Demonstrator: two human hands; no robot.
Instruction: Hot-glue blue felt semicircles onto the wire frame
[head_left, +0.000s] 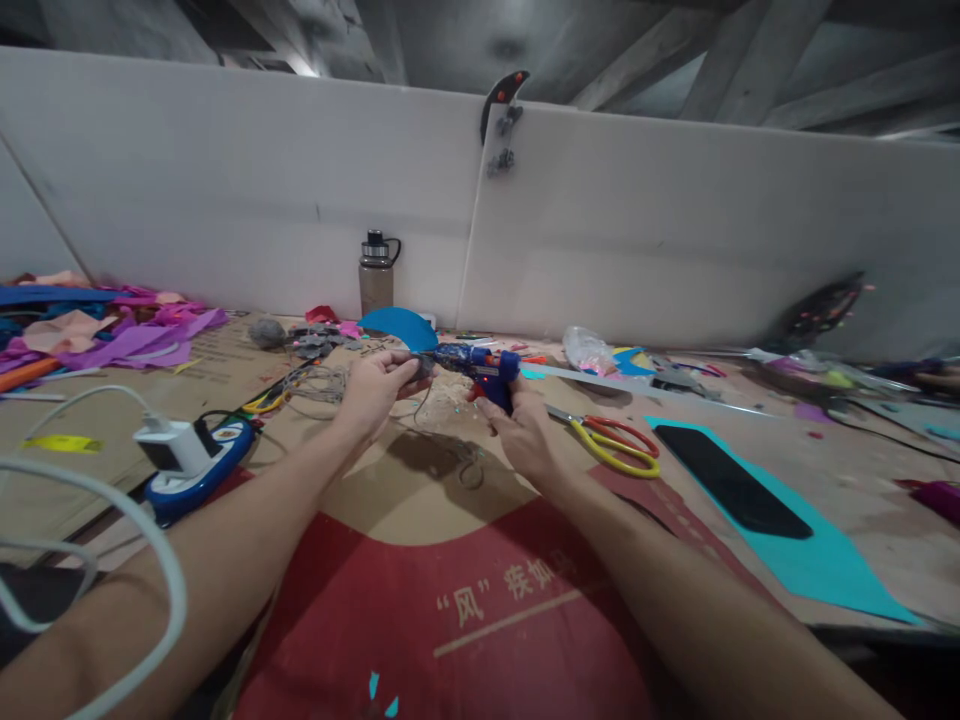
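Observation:
My left hand (375,390) is closed, its fingertips pinching the lower end of a blue crescent-shaped piece (400,325). Something small and grey shows at those fingertips, too little of it to name. Wrapped around the handle of a blue hot glue gun (495,375) is my right hand (525,425). The gun's nozzle points left and comes right up to the blue piece; whether they touch, I cannot tell. A long, pale glue stick (660,388) sticks out of the gun's back, to the right. Thin grey cord (465,465) lies loose below both hands.
Scissors (611,445) with red and yellow handles lie right of my right hand. Farther right, a black phone (735,480) rests on a turquoise sheet (832,570). At left are a blue power strip (202,480) with a white charger and coloured scraps (127,330). A bottle (376,280) stands behind.

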